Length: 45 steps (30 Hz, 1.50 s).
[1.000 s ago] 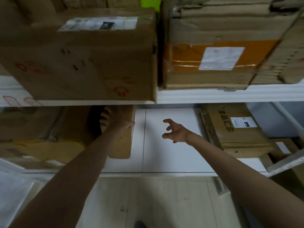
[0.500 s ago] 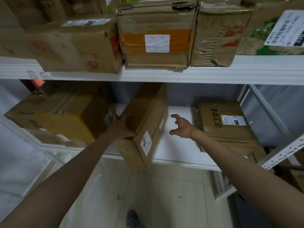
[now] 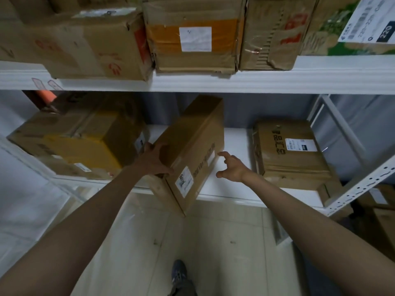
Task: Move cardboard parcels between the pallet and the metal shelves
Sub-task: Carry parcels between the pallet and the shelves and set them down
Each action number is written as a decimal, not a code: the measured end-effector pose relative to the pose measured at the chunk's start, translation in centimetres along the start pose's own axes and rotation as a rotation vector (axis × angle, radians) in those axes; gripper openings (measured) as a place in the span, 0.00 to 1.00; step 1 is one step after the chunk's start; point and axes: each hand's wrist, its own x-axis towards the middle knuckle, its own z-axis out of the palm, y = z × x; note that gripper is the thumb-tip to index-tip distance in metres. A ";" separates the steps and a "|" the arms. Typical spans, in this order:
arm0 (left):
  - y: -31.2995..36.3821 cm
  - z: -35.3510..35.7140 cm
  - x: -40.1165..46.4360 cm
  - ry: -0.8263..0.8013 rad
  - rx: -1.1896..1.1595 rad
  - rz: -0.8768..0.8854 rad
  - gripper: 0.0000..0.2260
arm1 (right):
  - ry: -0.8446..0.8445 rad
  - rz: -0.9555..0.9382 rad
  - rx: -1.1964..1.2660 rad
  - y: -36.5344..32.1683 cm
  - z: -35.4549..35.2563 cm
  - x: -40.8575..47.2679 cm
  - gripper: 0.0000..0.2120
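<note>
A long brown cardboard parcel (image 3: 192,146) lies at an angle on the lower white metal shelf (image 3: 230,189), its near end with a white label sticking out past the shelf's front edge. My left hand (image 3: 157,160) grips its near left top edge, thumb along the top and fingers over the left side. My right hand (image 3: 232,167) hovers just right of the parcel with fingers spread and loosely curled, holding nothing, a small gap from its right face.
A yellow-taped parcel (image 3: 81,144) sits left of it and a flat labelled parcel (image 3: 290,152) to the right on the same shelf. Several parcels (image 3: 192,37) fill the upper shelf (image 3: 235,82). A perforated shelf post (image 3: 361,184) stands at right. Tiled floor and my shoe (image 3: 178,274) are below.
The parcel has slid out toward me and now overhangs the shelf edge, my left hand still on it. My right hand has come closer to its right side. My view pulled back.
</note>
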 end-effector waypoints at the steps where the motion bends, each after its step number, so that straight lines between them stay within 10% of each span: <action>1: -0.2 -0.1 0.3 0.012 0.018 -0.018 0.52 | -0.018 0.021 0.018 0.1 0.6 0.2 0.37; 13: -6.1 -3.2 5.3 -0.006 -0.107 -0.052 0.53 | -0.163 0.461 0.846 0.5 12.7 4.6 0.32; 31: -12.7 -4.3 9.6 -0.129 -0.372 -0.062 0.58 | -0.326 0.562 1.118 2.5 21.3 10.2 0.40; 45: -8.2 0.3 1.1 -0.097 -0.535 0.009 0.48 | -0.296 0.524 0.998 7.8 18.1 -1.5 0.39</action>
